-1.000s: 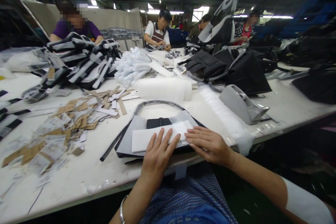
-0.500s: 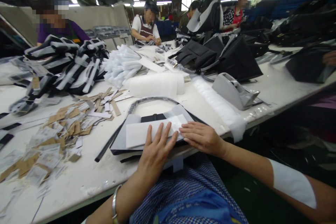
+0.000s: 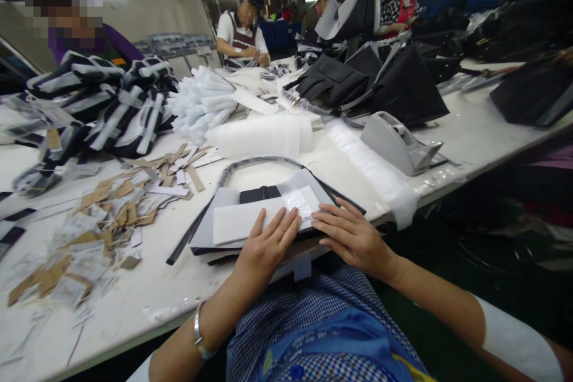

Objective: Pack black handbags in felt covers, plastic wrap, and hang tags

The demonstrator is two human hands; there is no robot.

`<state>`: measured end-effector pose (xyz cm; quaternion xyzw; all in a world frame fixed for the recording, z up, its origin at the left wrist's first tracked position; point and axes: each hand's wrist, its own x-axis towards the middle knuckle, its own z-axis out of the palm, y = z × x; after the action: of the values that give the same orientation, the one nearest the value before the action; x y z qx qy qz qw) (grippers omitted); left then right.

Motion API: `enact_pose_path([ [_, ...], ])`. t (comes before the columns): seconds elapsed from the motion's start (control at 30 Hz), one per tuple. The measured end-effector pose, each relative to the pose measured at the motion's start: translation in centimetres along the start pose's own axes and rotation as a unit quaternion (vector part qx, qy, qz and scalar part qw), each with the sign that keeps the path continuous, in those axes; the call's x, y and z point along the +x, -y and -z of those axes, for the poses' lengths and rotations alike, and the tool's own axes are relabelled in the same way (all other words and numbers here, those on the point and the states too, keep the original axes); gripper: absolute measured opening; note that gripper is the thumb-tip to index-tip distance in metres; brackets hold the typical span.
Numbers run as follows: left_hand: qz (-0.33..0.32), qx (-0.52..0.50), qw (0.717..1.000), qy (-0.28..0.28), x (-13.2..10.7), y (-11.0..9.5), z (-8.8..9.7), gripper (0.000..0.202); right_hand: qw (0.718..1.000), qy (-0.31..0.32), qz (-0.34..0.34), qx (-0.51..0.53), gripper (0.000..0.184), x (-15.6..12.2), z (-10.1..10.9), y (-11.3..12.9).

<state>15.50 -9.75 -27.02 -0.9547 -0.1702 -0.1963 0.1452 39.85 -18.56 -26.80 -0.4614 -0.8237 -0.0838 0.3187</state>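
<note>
A black handbag (image 3: 259,193) lies flat at the table's near edge, its wrapped handle (image 3: 259,161) arching away from me. Grey-white tissue and a white foam sheet (image 3: 244,222) cover much of its face. My left hand (image 3: 268,246) rests with fingers stretched out on the foam sheet's lower edge. Clear tape or film (image 3: 301,200) shines at the sheet's right end. There my right hand (image 3: 351,233) lies on the bag's right side, fingers extended and slightly apart. Neither hand is wrapped around anything.
Paper tags (image 3: 107,218) are scattered on the left, below a pile of wrapped black straps or bags (image 3: 107,101). Foam rolls (image 3: 264,134) lie behind the handbag. A grey tape dispenser (image 3: 394,143) and black bags (image 3: 403,92) stand to the right. Several people work across the table.
My right hand has shifted slightly right and its fingers have spread. My left hand has slid a little down, uncovering more of the foam sheet. The view has tilted slightly.
</note>
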Motion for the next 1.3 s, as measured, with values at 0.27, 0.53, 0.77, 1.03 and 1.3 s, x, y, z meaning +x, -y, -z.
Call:
enact_pose_path([
  [0.27,0.012,-0.011,1.000,0.001,0.1,0.0,0.1,0.043,0.996,0.015,0.076,-0.031,0.038,-3.5,-1.3,2.2],
  [0.53,0.003,-0.010,1.000,-0.004,0.1,0.3,0.1,0.041,0.995,-0.049,0.089,-0.005,0.028,-2.0,-5.7,2.3],
  [0.77,0.009,-0.005,0.999,-0.031,-0.4,0.6,0.0,0.040,0.998,-0.014,0.050,0.042,0.031,-3.3,-2.2,0.9],
  [1.03,0.026,-0.014,0.999,-0.034,-0.7,0.4,-0.7,0.041,0.999,0.022,0.023,0.036,0.037,-5.2,-1.6,1.1],
  [1.3,0.037,-0.024,0.998,-0.042,-0.5,0.6,-0.7,0.039,0.998,0.043,-0.028,0.023,0.038,-5.8,0.9,0.8],
])
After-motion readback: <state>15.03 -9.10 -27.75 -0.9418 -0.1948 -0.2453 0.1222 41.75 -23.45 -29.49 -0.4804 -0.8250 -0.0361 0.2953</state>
